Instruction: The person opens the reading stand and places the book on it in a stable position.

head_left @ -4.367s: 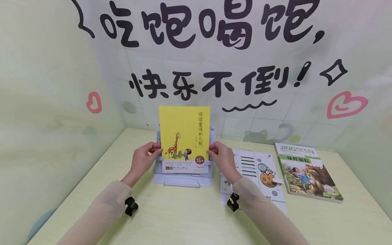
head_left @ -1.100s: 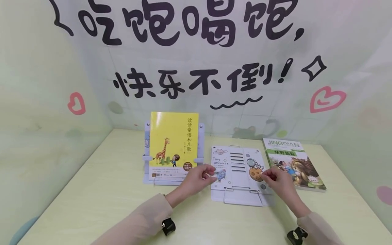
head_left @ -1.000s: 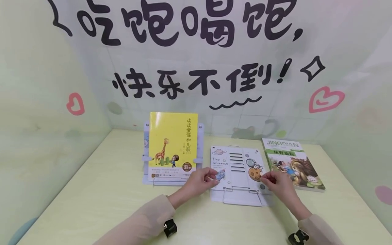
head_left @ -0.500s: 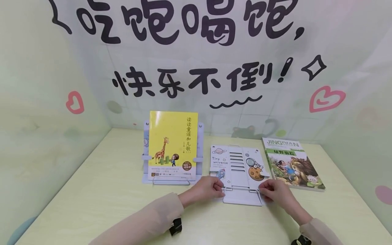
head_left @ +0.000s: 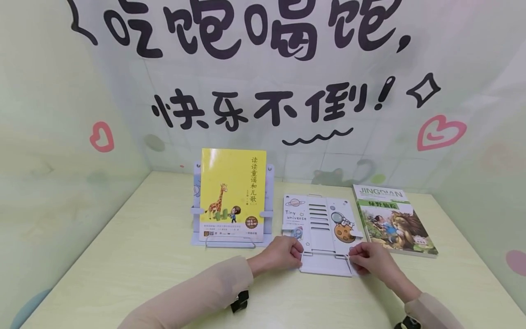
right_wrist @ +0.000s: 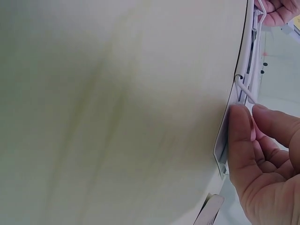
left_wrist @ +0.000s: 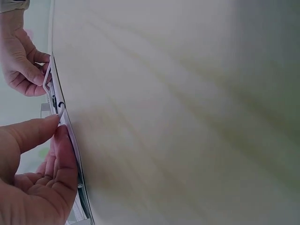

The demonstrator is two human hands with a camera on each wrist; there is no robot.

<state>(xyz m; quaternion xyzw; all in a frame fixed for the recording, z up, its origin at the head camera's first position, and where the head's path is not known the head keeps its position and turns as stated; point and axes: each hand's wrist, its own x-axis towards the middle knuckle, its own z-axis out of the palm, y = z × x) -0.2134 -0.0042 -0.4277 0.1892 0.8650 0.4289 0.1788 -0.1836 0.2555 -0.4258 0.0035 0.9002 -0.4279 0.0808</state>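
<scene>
A white book stand with space drawings lies folded flat on the table, its wire page holder at the front. My left hand pinches the stand's front left corner beside the wire. Opposite it, my right hand holds the front right corner the same way. In the left wrist view my left hand's thumb meets the bent wire end, with curled fingers at the plate's edge. The right wrist view has my right hand's thumb and forefinger close around the wire's other end.
A yellow book stands upright on a second book stand at the left. To the right, a green-and-white book lies flat, close by my right hand. A printed cloth wall rises behind the table.
Earlier both hands held the yellow book on the left stand. They then moved right to the flat stand's sides and slid down to its front corners, where they now hold it.
</scene>
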